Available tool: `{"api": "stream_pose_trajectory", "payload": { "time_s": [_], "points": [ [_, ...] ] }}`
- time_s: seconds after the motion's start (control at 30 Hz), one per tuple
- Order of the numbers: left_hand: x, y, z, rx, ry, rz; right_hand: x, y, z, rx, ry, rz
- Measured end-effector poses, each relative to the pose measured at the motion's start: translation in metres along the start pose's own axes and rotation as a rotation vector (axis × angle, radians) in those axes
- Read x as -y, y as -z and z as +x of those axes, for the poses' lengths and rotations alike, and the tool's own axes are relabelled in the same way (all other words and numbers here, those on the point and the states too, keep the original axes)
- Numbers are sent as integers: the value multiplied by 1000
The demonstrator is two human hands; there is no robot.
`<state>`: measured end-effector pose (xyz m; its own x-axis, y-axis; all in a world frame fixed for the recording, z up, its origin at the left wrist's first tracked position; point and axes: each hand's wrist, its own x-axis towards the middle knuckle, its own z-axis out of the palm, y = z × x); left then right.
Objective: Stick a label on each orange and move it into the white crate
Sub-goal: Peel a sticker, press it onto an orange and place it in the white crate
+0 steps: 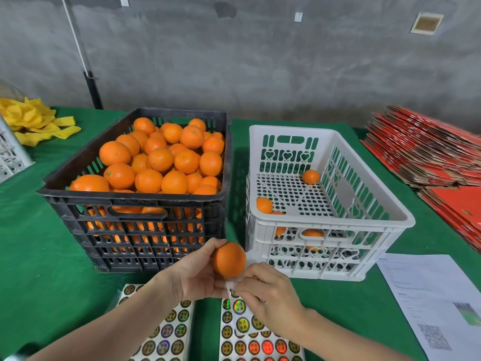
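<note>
My left hand (199, 274) grips an orange (230, 259) in front of the two crates. Just below it my right hand (268, 295) pinches the lifted corner of a sheet of round labels (250, 332), and which label it has cannot be made out. A second label sheet (166, 332) lies to the left. The black crate (135, 201) is heaped with oranges (166, 157). The white crate (330, 225) on the right holds a few oranges (310, 176), some seen only through its slotted wall.
Green cloth (39, 256) covers the table. A printed paper (437, 303) lies at the right front. Flat red cartons (429, 152) are stacked at the right. Yellow foam nets (33, 123) and part of another white crate (10, 155) sit at the far left.
</note>
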<state>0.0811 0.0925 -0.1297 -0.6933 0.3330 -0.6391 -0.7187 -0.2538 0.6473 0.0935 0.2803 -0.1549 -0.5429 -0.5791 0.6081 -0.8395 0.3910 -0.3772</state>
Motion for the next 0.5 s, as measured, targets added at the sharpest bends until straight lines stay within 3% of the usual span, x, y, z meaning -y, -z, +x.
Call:
{"api": "stream_pose_trajectory", "payload": {
  "time_s": [0.13,0.2,0.37,0.5],
  "points": [
    [1,4,-6,88,-97,87,7,15,10,-120,-348,446],
    [3,7,-6,125,-109,91,6,25,16,-169,-482,560],
    [6,5,-7,177,-114,144,6,33,25,296,-499,456],
    [5,-2,-11,198,-139,194,7,29,28,300,-548,410]
  ]
}}
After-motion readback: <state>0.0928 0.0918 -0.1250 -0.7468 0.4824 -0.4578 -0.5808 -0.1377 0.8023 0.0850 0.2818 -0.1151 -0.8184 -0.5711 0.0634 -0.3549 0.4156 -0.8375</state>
